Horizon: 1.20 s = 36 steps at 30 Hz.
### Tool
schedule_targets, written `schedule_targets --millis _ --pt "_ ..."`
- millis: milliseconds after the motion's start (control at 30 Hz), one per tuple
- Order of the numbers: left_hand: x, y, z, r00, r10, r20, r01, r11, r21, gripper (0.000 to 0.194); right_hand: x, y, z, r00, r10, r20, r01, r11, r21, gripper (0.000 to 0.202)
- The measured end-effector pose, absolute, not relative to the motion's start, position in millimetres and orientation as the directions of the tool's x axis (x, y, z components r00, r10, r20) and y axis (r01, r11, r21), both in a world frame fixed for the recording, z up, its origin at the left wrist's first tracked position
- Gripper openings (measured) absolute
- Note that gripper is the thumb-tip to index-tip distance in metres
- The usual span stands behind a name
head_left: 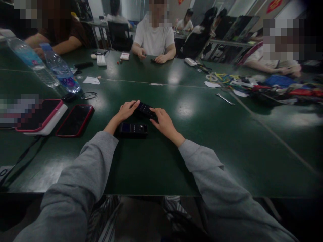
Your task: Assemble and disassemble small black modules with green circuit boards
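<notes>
A black handheld device with a small screen and buttons is held between both hands, slanted just above or on the green table. My left hand grips its left end, with the thumb along the near side. At the other end, my right hand closes thumb and fingers on the device. A second, similar black device lies face up on the table, nearer to me and beneath the gap between the hands. Whether the first device touches the tabletop I cannot tell.
On the left lie a red-edged phone, a pink-framed phone on a white object, and water bottles. A wrench and tangled cables are at right. A person sits opposite. The table edge is close to me.
</notes>
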State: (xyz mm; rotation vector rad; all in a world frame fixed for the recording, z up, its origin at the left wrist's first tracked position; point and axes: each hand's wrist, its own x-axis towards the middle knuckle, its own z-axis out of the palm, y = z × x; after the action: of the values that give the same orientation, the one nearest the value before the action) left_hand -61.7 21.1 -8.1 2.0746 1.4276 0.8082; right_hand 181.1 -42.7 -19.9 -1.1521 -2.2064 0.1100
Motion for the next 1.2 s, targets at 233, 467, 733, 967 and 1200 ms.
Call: schedule_targets --millis 233,467,733,967,1200 --pt "-62 24 -12 0.281 0.944 0.176 0.629 -0.319 0.709 0.068 181 -43 -20 -0.431 0.757 0.491 0.680 0.630 -0.374 0.052" --pt "-69 27 -18 0.349 0.908 0.231 0.533 -0.395 0.748 0.066 181 -45 -22 -0.420 0.748 0.514 0.620 0.650 -0.440 0.058" --pt "-70 25 -14 0.406 0.886 0.225 0.498 -0.421 0.758 0.065 182 -41 -23 -0.353 0.850 0.391 0.595 0.527 -0.607 0.070" --pt "-67 22 -14 0.403 0.888 0.222 0.503 -0.418 0.756 0.065 184 -37 -28 -0.272 0.891 0.364 0.503 0.455 -0.735 0.070" --pt "-66 23 -15 0.396 0.890 0.224 0.537 -0.422 0.730 0.060 187 -31 -30 -0.257 0.903 0.345 0.405 0.424 -0.810 0.056"
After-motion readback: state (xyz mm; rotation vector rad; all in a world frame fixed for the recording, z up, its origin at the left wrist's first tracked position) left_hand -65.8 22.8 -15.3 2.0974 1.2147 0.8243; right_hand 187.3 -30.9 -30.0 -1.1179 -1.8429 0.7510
